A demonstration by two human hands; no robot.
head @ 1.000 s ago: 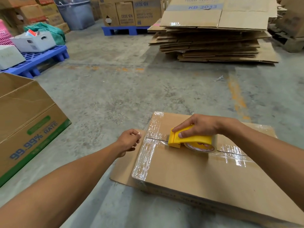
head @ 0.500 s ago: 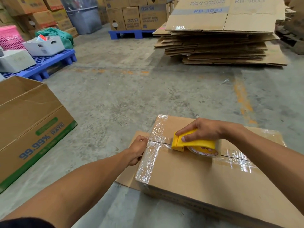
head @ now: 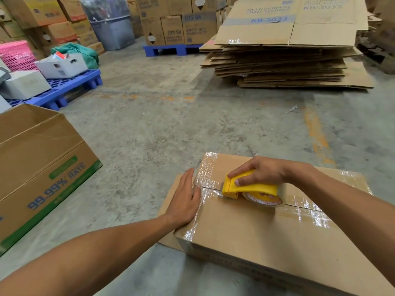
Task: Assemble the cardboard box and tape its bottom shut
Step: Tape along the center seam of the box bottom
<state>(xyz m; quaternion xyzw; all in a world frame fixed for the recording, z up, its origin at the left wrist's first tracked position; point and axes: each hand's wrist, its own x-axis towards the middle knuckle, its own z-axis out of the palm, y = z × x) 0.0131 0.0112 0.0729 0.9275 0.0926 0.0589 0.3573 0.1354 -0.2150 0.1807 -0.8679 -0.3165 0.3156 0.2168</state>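
Box (head: 256, 236) on floor, bottom up. R hand (head: 263, 170) clamped on yellow tape dispenser (head: 250, 188) over centre seam, nr left edge. L hand (head: 186, 199) open, flat on that edge, just beside dispenser; seam runs left-right.

Warehouse floor, packing area

Bare concrete floor (head: 162, 129), stained, with worn orange paint marks. Tall stack of flattened cartons (head: 282, 60) printed "KB-3033". Printed cartons (head: 179, 28) stacked on a blue plastic pallet (head: 168, 49); second blue pallet (head: 70, 88) carries grey bins. Pink basket (head: 17, 54) at left. Open carton (head: 42, 159) marked "99.99% RATE".
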